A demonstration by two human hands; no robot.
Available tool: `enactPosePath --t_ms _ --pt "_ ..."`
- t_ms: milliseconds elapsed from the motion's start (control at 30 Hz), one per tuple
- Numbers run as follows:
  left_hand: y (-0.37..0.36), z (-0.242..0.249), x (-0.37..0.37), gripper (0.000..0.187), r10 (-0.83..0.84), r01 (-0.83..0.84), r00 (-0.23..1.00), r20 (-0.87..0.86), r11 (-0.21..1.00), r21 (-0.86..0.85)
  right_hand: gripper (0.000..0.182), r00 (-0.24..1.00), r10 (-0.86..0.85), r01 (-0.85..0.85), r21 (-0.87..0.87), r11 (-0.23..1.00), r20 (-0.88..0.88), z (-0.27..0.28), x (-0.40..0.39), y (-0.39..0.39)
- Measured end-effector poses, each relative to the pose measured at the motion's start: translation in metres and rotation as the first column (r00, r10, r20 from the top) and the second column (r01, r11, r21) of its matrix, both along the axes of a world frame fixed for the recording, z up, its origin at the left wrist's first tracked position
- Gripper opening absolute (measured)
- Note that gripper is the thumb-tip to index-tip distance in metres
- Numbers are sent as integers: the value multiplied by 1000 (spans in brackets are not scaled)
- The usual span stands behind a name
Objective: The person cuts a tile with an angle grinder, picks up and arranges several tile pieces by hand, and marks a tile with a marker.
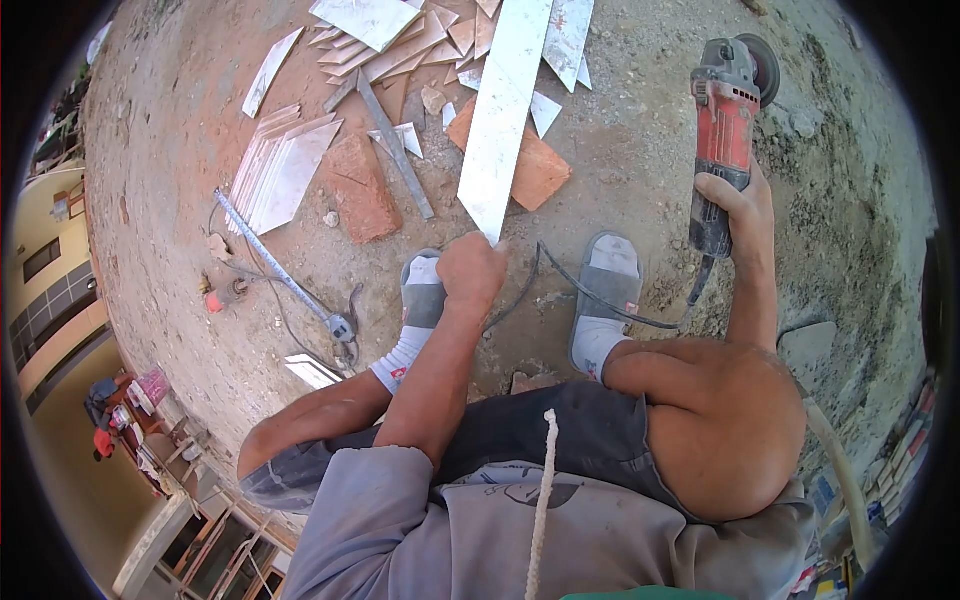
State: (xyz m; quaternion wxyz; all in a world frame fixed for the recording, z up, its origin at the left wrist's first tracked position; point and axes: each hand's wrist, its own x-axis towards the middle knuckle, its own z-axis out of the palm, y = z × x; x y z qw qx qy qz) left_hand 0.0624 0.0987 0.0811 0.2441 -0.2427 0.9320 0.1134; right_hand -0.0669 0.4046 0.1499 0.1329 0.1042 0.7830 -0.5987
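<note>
My left hand is closed at the pointed near end of a long white tile strip. That strip lies across an orange brick and runs away from me between my feet. On the right, my right hand is wrapped round the black rear handle of a red and grey angle grinder. The grinder's disc is at its far end, turned to the right and held away from the strip. A dark cable trails from the handle past my sandals.
Cut tile pieces lean in a row at the left, and more tiles are piled farther off. A second brick, a metal square and a pulled-out tape measure lie on the dirt. Stacked things stand at the lower left.
</note>
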Motion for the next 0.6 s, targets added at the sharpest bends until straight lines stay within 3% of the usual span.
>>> enactPosePath --t_ms 533,600 --pt "-2 -10 6 43 -44 41 996 -80 998 -40 64 1000 -22 22 -17 1000 -16 -1 1 1" --pt "-3 1 2 47 10 -10 1000 8 1000 23 64 1000 -22 22 -16 1000 -20 -2 1 1"
